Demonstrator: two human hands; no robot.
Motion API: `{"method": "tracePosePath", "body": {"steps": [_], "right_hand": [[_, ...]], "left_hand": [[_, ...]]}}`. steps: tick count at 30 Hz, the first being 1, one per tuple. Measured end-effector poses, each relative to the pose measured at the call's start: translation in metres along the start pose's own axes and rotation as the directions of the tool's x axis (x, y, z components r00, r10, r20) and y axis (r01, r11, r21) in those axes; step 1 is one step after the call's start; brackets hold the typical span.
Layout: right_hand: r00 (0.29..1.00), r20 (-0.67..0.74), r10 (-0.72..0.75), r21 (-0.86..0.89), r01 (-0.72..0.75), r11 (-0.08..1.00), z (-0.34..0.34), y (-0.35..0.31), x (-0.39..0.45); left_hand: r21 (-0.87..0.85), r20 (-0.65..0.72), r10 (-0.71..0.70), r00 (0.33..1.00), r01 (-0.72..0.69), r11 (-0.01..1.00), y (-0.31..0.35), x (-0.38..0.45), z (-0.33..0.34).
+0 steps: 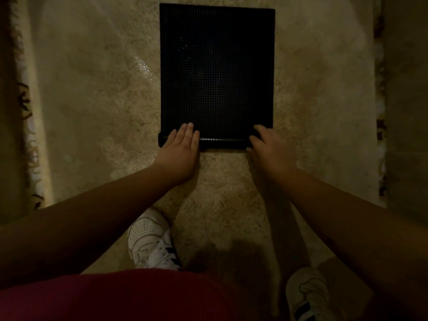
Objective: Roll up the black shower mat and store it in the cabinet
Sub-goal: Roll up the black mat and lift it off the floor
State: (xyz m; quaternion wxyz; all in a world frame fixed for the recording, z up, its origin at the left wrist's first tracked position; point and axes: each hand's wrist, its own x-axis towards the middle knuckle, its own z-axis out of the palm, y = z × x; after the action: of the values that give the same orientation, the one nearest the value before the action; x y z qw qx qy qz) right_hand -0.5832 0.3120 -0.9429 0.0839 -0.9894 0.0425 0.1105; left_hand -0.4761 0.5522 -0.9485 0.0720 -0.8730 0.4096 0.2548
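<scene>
Hands (179, 154) (269, 150) press mat's (216, 66) rolled edge

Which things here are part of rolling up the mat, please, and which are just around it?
Part of the job:
- black mat, near edge just starting to roll
- left hand, flat on that edge
- right hand, on that edge

Just around:
- stone floor
- white shoes
- patterned strip on the left

No cabinet is in view.

Home bathroom: wet stone floor (97, 93), black shower mat (216, 70).
</scene>
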Motion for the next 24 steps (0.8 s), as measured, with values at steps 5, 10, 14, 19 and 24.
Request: {"method": "tracePosePath", "body": {"steps": [5,10,14,19,24], "right_hand": [[0.99,0.117,0.074,-0.044,-0.069,0.997,-0.004,-0.007,0.004],[0.98,0.193,0.057,-0.076,-0.043,0.996,-0.02,-0.012,0.024],[0.944,0.329,0.024,-0.082,0.003,0.997,-0.034,-0.006,0.04],[0.918,0.396,0.027,-0.023,-0.019,1.0,-0.045,-0.001,0.05],[0.812,0.582,0.052,-0.008,-0.059,0.998,-0.048,-0.002,0.051]], "left_hand": [[-0.071,-0.033,-0.045,0.998,0.042,0.997,-0.002,0.011,-0.002],[-0.042,-0.101,-0.065,0.993,0.061,0.997,-0.004,0.017,-0.005],[-0.01,-0.112,-0.014,0.994,0.013,1.0,-0.015,0.02,-0.014],[0.025,-0.096,0.042,0.994,-0.04,0.999,-0.019,0.017,-0.027],[-0.075,-0.097,0.055,0.994,-0.062,0.995,-0.017,0.006,-0.024]]}}
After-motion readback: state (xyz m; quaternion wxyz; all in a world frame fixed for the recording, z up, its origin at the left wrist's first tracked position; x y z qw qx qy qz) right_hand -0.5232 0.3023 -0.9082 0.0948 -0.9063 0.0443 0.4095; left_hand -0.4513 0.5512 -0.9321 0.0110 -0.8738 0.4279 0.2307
